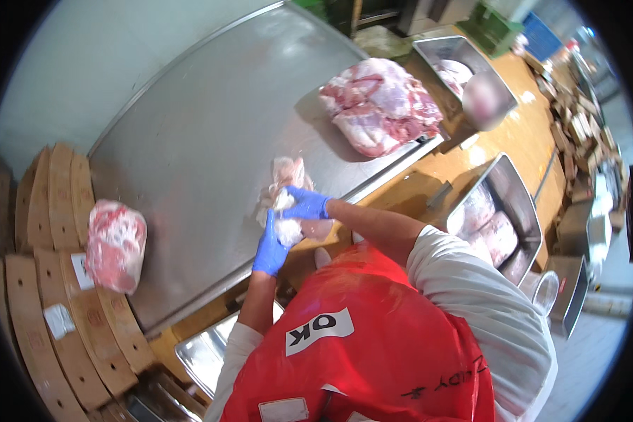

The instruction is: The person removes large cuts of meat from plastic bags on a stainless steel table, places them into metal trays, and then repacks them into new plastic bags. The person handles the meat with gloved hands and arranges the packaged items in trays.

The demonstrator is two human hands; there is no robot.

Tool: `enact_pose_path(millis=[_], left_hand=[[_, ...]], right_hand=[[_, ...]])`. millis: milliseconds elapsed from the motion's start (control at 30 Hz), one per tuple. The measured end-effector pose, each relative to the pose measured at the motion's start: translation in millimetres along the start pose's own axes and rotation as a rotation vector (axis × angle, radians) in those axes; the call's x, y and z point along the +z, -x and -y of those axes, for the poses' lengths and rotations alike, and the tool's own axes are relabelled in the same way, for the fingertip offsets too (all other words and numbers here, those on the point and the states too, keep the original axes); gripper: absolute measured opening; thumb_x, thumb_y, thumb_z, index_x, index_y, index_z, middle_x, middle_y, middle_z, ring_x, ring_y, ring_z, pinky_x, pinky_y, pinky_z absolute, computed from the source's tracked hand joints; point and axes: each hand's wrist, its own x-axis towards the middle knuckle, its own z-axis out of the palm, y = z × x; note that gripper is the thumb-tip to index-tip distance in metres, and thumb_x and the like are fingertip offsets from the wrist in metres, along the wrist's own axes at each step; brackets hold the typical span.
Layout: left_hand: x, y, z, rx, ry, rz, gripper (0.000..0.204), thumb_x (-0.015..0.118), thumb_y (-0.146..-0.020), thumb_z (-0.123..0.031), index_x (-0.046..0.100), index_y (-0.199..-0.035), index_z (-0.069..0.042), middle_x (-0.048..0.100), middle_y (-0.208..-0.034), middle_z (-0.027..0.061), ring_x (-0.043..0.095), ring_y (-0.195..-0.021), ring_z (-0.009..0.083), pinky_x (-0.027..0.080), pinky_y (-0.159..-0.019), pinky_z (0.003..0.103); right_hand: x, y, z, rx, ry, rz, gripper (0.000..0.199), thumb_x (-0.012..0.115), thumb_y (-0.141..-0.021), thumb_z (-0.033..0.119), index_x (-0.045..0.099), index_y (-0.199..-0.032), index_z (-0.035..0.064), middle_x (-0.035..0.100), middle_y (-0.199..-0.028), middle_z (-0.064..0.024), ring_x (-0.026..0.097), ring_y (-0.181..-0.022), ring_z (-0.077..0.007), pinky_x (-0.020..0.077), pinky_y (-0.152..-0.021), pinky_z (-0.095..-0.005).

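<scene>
Both my hands wear blue gloves and work over the front edge of the steel table [211,133]. My left hand [271,252] is closed on the near side of a pale, whitish piece of fatty meat [288,231]. My right hand [307,205] grips the same piece from the right, fingers bent over its top. Its far end, a pinkish flap [289,171], spreads on the table beyond my fingers. Part of the piece is hidden under the gloves. Farther right on the table lies a large pile of raw meat [381,105].
A block of packed meat [117,246] sits at left by stacked brown cartons [56,204]. Steel bins [534,211] with meat stand at right on an orange-brown floor [401,186]. A steel tray [204,352] lies below the table's near edge. Green and blue crates [492,29] are at back right.
</scene>
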Motion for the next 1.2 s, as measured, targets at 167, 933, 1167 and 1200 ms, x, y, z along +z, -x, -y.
enact_pose_path(millis=[167, 933, 1167, 1200], left_hand=[[38, -37, -40, -0.330, 0.673, 0.142, 0.068, 0.042, -0.105, -0.052, 0.033, -0.153, -0.005, 0.048, -0.147, 0.0135, 0.051, -0.133, 0.0260, 0.046, -0.109, 0.040], [529, 17, -180, -0.113, -0.136, 1.326, 0.080, 0.060, -0.097, -0.050, 0.033, -0.153, 0.000, 0.062, -0.129, 0.0222, 0.066, -0.112, 0.0261, 0.054, -0.094, 0.034], [526, -20, -134, -0.316, -0.231, 1.069, 0.056, 0.047, -0.107, -0.036, 0.037, -0.151, -0.003, 0.064, -0.126, 0.0180, 0.068, -0.105, 0.0211, 0.057, -0.087, 0.030], [525, -25, -126, -0.344, -0.247, 1.001, 0.052, 0.049, -0.106, -0.033, 0.041, -0.149, -0.004, 0.066, -0.122, 0.0160, 0.070, -0.099, 0.0191, 0.058, -0.083, 0.029]], right_hand=[[-31, 74, 52, 0.021, -0.080, -0.225, 0.110, 0.086, -0.071, 0.037, 0.024, -0.154, -0.0024, 0.054, -0.137, -0.0181, 0.049, -0.131, -0.0279, 0.0375, -0.113, -0.0370], [-46, 826, -38, -0.952, -0.824, -1.888, 0.046, 0.064, -0.095, 0.028, 0.054, -0.134, 0.0060, 0.061, -0.126, -0.0080, 0.059, -0.116, -0.0195, 0.0498, -0.100, -0.0371], [10, 1036, -176, -0.558, -0.727, -2.602, 0.060, 0.047, -0.098, 0.054, 0.054, -0.141, 0.0113, 0.061, -0.135, -0.0121, 0.061, -0.120, -0.0293, 0.0509, -0.102, -0.0462], [32, 1076, -238, -0.412, -1.027, -2.520, 0.069, 0.051, -0.093, 0.063, 0.054, -0.140, 0.0123, 0.059, -0.137, -0.0140, 0.063, -0.110, -0.0262, 0.0542, -0.091, -0.0474]])
